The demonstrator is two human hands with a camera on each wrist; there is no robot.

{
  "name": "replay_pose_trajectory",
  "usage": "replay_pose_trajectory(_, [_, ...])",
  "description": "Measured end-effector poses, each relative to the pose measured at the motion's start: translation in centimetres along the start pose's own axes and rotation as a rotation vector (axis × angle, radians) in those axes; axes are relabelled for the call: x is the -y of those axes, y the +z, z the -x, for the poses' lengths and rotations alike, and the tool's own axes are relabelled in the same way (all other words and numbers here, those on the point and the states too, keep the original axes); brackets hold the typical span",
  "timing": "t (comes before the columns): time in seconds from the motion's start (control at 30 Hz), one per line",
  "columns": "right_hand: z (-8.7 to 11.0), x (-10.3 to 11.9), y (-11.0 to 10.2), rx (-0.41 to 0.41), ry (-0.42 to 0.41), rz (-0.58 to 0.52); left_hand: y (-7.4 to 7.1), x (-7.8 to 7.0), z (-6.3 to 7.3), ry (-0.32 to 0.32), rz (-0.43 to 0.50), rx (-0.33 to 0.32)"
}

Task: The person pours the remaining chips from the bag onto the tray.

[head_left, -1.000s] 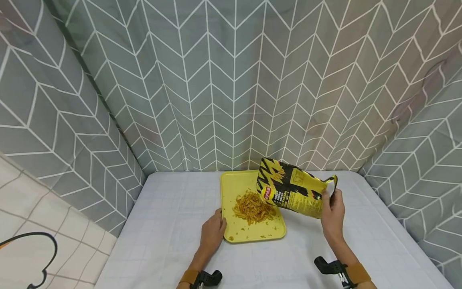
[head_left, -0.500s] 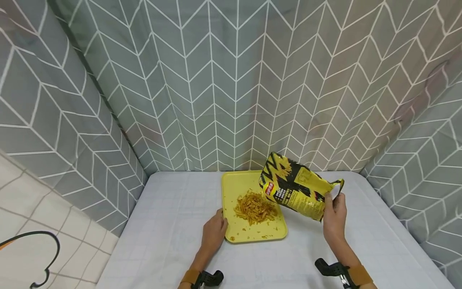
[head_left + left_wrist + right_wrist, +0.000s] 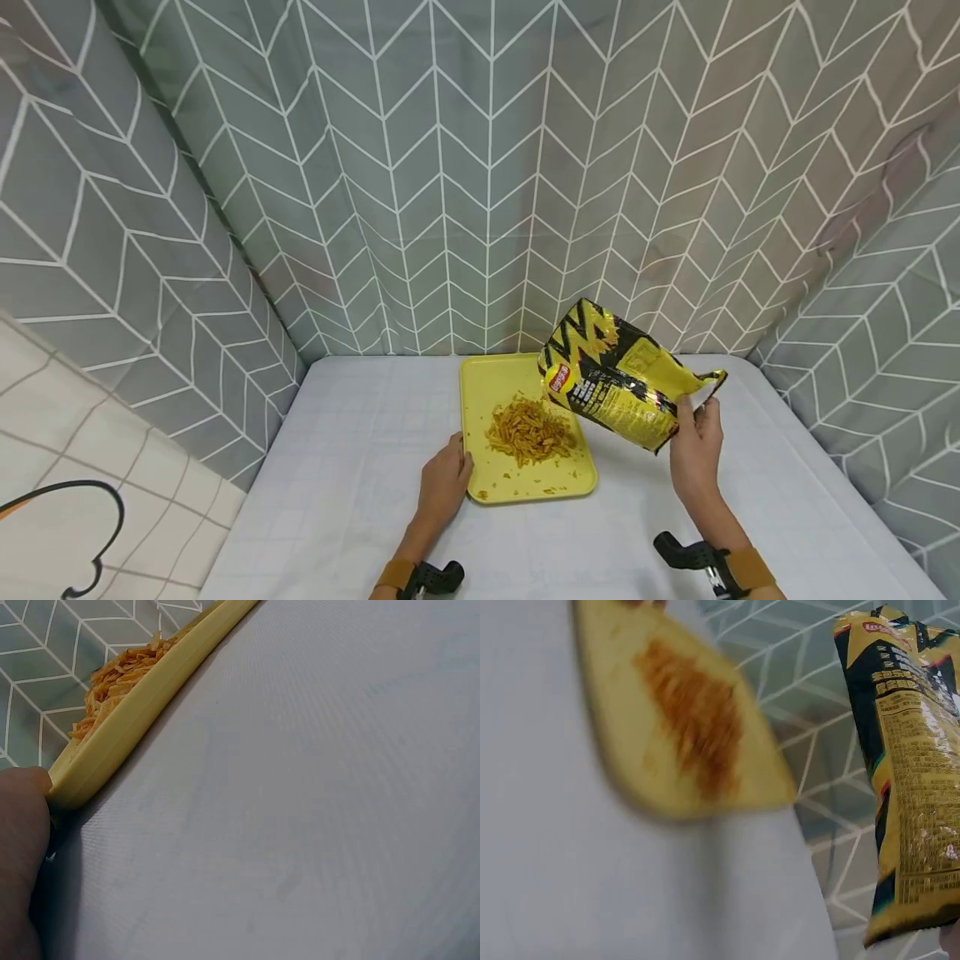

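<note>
A yellow tray (image 3: pixel 480 379) lies on the white table, with a heap of orange-brown potato sticks (image 3: pixel 528 432) in its middle. My left hand (image 3: pixel 444 479) grips the tray's left edge near the front corner; in the left wrist view a fingertip shows over the rim. My right hand (image 3: pixel 696 446) holds up a yellow and black snack bag (image 3: pixel 611 375) by its right end, where a pale patch shows beside the fingers. The bag slants, its left end overlapping the tray's right edge in the head view. In the right wrist view the bag (image 3: pixel 922 772) stands nearly upright.
A few crumbs (image 3: pixel 551 489) lie on the tray around the heap. Grey curtain (image 3: pixel 487 208) with white chevron lines rises behind the table (image 3: pixel 360 433) and along both sides. Each wrist wears a strap with a black camera mount (image 3: pixel 690 552).
My right hand has shifted slightly right, and the bag has turned, its upper left corner rising. The left hand keeps its place on the tray, and the heap looks the same.
</note>
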State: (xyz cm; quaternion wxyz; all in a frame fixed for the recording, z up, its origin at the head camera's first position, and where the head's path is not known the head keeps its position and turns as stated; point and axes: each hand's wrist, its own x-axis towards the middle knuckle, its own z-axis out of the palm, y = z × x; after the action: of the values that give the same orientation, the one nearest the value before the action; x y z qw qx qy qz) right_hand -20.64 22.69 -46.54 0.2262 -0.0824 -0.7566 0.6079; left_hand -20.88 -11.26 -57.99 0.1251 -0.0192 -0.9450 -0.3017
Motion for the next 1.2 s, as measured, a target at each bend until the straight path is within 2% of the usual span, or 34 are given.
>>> replay_pose_trajectory(0.07, [0.12,-0.10,0.04,0.016,-0.011,0.043,-0.02,-0.01,0.03,0.002,0.005,0.007])
replay_pose_trajectory(0.17, [0.30,-0.29,0.13,0.032,-0.062,0.185,-0.05,-0.02,0.04,0.002,0.014,-0.001])
replay_pose_trajectory(0.2, [0.30,-0.31,0.17,0.031,-0.071,0.201,-0.05,-0.02,0.04,0.007,0.016,-0.006])
replay_pose_trajectory(0.4, [0.21,-0.30,0.10,0.007,-0.015,0.086,0.02,-0.01,-0.07,0.012,0.010,-0.004])
replay_pose_trajectory(0.5, [0.20,-0.47,-0.04,-0.004,-0.027,0.146,0.07,0.02,-0.10,0.011,0.013,-0.002])
replay_pose_trajectory(0.63, [0.23,-0.55,-0.01,-0.028,-0.095,0.261,-0.02,-0.02,-0.12,0.018,0.015,-0.008])
replay_pose_trajectory(0.73, [0.22,-0.48,-0.07,-0.035,-0.077,0.216,-0.08,-0.06,-0.06,0.033,0.020,-0.010])
replay_pose_trajectory(0.87, [0.10,-0.58,-0.36,-0.022,-0.010,0.125,-0.04,-0.08,0.00,0.043,0.022,-0.012])
replay_pose_trajectory(0.97, [0.11,-0.69,-0.48,-0.001,-0.003,0.150,-0.01,-0.04,0.01,0.031,0.014,-0.003])
replay_pose_trajectory(1.07, [0.20,-0.69,-0.56,0.021,-0.031,0.199,-0.03,-0.02,0.03,0.031,0.015,-0.004])
replay_pose_trajectory(1.13, [0.21,-0.57,-0.57,0.030,-0.035,0.181,-0.05,-0.03,0.01,0.031,0.017,-0.009])
replay_pose_trajectory(1.2, [0.17,-0.44,-0.59,0.025,-0.018,0.117,-0.06,-0.05,-0.03,0.024,0.018,-0.012])
